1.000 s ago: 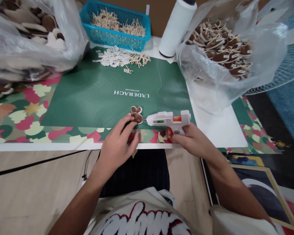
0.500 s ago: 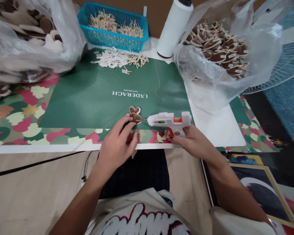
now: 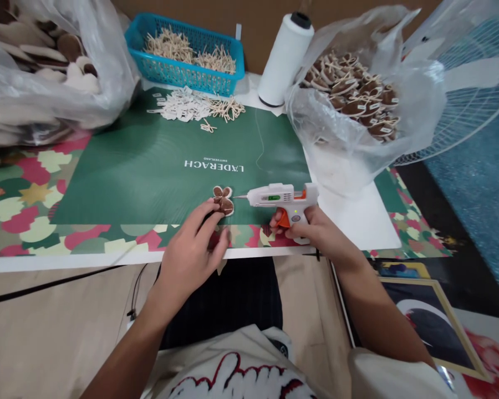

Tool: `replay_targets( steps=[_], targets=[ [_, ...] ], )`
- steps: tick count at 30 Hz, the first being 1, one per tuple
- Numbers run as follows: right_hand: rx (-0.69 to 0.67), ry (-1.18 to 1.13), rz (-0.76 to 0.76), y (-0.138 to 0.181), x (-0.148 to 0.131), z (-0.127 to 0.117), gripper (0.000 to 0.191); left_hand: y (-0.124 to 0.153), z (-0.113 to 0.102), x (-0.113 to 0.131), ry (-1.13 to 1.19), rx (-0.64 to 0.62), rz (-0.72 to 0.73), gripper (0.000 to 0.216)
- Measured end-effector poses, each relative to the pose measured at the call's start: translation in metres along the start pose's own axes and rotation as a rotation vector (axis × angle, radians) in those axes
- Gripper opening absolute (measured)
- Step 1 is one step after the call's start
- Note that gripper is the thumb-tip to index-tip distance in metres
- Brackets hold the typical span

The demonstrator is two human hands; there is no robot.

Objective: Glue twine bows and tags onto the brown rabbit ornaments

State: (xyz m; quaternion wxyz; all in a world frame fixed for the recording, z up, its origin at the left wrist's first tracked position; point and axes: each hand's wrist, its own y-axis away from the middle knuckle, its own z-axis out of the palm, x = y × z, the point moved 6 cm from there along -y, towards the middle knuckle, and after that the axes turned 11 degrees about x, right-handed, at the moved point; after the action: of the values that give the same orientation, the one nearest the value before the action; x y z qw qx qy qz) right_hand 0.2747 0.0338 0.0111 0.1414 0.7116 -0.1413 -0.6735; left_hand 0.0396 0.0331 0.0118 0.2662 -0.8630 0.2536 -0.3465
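A small rabbit-shaped plush piece (image 3: 224, 206), brown with a cream edge, lies on the green mat with its two rounded ears pointing away from me. The fingertips of my left hand (image 3: 193, 244) press on its left side and hold it down, covering part of it. My right hand (image 3: 311, 227) is wrapped round the handle of a white hot glue gun (image 3: 270, 196), its fingers at the orange trigger. The gun points left, and its thin nozzle tip is just right of the plush piece, near the base of the ears, with a narrow gap between them.
Behind are a blue basket (image 3: 183, 69) of cream cords, a pile of white tags (image 3: 185, 104), tied cords (image 3: 228, 108) and a white thread cone (image 3: 286, 58). Plastic bags of plush pieces stand left (image 3: 108, 100) and right (image 3: 336, 130). A fan (image 3: 474, 105) is at far right.
The glue gun's nozzle has moved away from me along the plush piece, from beside its body to near its ears. The trigger shows more now. The whole view has shifted slightly.
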Motion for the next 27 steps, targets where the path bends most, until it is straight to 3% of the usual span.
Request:
replay_targets(
  steps=[8,27],
  targets=[
    [-0.034,0.029,-0.003,-0.019,-0.006,0.015,0.017,-0.001,-0.002,0.003,0.014,0.026,0.024,0.028],
    [0.046,0.158,0.03,-0.016,-0.003,0.007,0.013,-0.002,-0.001,0.004,0.018,0.028,0.03,0.03]
  ],
)
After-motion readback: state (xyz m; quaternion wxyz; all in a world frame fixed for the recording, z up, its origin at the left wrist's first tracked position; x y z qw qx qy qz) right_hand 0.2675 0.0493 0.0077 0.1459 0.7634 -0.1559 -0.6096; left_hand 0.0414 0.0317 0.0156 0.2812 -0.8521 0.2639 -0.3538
